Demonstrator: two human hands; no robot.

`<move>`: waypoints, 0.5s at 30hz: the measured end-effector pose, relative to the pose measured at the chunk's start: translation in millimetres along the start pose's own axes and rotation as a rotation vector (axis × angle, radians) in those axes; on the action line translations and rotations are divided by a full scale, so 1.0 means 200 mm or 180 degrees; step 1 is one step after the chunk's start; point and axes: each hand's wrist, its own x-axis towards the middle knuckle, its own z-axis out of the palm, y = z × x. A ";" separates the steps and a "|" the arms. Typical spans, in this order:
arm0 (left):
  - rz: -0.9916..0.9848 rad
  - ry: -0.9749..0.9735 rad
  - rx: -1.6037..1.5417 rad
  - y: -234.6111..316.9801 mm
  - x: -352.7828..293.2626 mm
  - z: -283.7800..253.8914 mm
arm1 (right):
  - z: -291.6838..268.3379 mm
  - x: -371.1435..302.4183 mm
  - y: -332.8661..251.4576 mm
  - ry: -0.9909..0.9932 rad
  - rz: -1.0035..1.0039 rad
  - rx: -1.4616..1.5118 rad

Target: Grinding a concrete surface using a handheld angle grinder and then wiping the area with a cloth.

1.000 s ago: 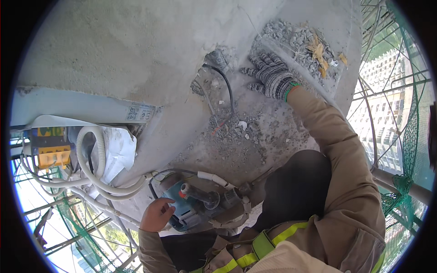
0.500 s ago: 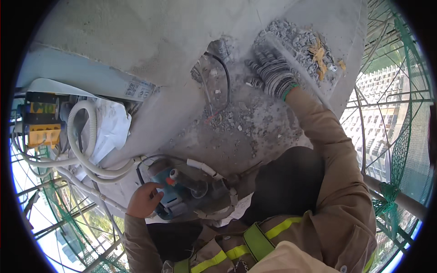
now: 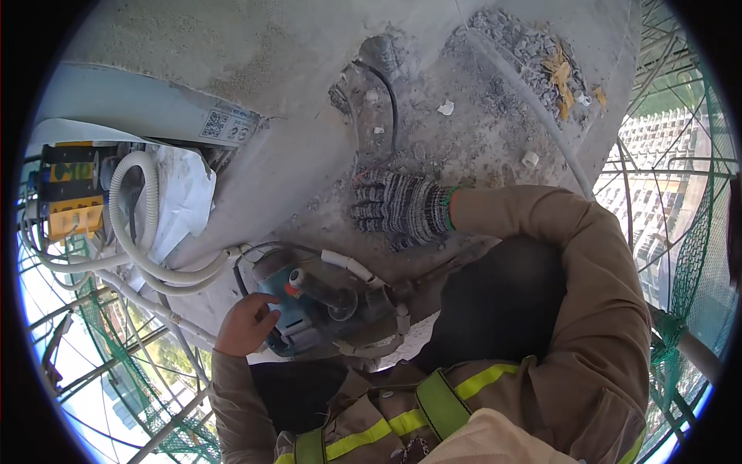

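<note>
Bare left hand (image 3: 246,325) at a teal-and-grey power tool with a black side handle (image 3: 287,315); right hand in a black-and-white knit glove (image 3: 402,207) over dusty concrete floor (image 3: 456,155)

Power tool: lying on its side close to the person's body. Left hand: at the tool's rear end, fingers half-curled; whether they grip it cannot be told. Right hand: palm down, beyond the tool and slightly to its right, fingers extended and a little parted, gripping nothing visible. Loose grey chips surround the glove.

Other positions, all relative to the tool:
- Heap of grey rubble with tan scraps (image 3: 519,58): well beyond, to the right.
- Thin black cable (image 3: 395,104): beyond, curving out of a broken hole in the concrete.
- White corrugated hose (image 3: 151,182): left, looped.
- Yellow-and-black boxy device (image 3: 75,219): farther left, past the hose.
</note>
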 end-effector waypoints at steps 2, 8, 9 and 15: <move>0.0047 -0.0012 0.0005 0.01 -0.01 0.01 | 0.02 -0.01 0.06 0.0451 0.0289 0.0020; 0.0024 -0.0024 -0.0004 -0.01 -0.03 0.00 | -0.05 -0.29 0.33 0.0583 0.1564 -0.0007; -0.0010 -0.0023 -0.0017 -0.01 -0.04 0.00 | -0.08 -0.33 0.36 0.0372 0.1869 0.0026; 0.0029 0.0022 -0.0016 -0.02 -0.10 0.00 | -0.31 -0.58 0.53 0.0109 0.3690 -0.1210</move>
